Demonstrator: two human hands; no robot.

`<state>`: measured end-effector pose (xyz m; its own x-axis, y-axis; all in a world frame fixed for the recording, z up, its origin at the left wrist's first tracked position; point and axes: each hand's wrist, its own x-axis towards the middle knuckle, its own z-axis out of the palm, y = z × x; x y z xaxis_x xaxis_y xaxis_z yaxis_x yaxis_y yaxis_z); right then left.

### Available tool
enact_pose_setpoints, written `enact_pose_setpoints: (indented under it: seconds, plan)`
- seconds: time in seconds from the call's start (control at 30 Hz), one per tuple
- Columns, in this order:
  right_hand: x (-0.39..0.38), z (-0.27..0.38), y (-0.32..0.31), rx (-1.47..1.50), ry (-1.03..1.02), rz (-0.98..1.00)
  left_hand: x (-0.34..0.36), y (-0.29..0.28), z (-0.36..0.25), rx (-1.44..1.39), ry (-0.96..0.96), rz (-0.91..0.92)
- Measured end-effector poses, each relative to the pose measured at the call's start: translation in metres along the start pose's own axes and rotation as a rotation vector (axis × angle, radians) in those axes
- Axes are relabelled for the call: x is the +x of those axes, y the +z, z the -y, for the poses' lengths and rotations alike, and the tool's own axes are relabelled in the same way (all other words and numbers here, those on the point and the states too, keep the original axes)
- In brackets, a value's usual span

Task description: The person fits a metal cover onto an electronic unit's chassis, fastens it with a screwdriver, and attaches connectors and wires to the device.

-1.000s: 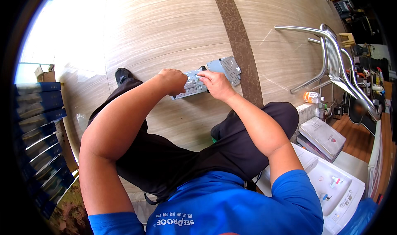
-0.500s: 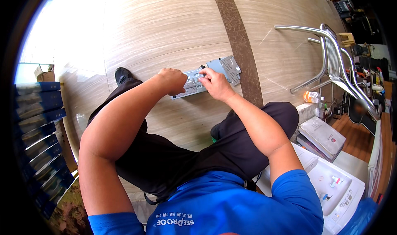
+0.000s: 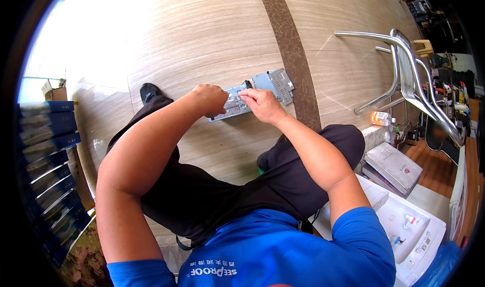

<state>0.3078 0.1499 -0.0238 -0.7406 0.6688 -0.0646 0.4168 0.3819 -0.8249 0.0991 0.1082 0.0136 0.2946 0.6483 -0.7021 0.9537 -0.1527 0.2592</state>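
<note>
A grey-silver metal assembly (image 3: 273, 87) with perforated plates and a small black part lies on the floor between my feet. My left hand (image 3: 209, 97) is curled over its left end, fingers bent and mostly hidden from the camera; what they grip cannot be made out. My right hand (image 3: 260, 102) has thumb and forefinger closed at the middle of the assembly, beside the black part; anything between those fingertips is too small to name.
A steel-tube chair (image 3: 404, 75) and a plastic bottle (image 3: 382, 119) are to the right. Thick binders (image 3: 391, 168) sit by a white appliance (image 3: 414, 236) at lower right. Stacked blue boxes (image 3: 48, 140) stand left. A dark floor strip (image 3: 283, 29) runs behind the assembly.
My right fingers have shifted slightly left and down along the assembly since half a second ago. My left hand and the assembly look the same.
</note>
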Motion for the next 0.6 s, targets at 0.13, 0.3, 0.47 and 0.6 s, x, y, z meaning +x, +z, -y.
enact_pose_setpoints:
  seconds: [0.13,0.3,0.47,0.6]
  plan:
    - [-0.001,-0.002,0.0012,0.015,-0.019,-0.016,-0.0002,-0.0007,-0.001,-0.003,0.01,-0.005]
    - [0.0007,0.0022,-0.0008,-0.01,0.192,-0.042,-0.0013,-0.0007,-0.0008,0.0,0.021,-0.02]
    - [0.001,0.0002,0.0002,0.0,0.05,-0.039,-0.0022,-0.0005,0.0002,0.0,0.036,-0.035]
    - [0.0005,-0.0015,0.0029,0.008,-0.079,-0.089,-0.0022,-0.0003,0.0001,0.008,0.031,-0.033]
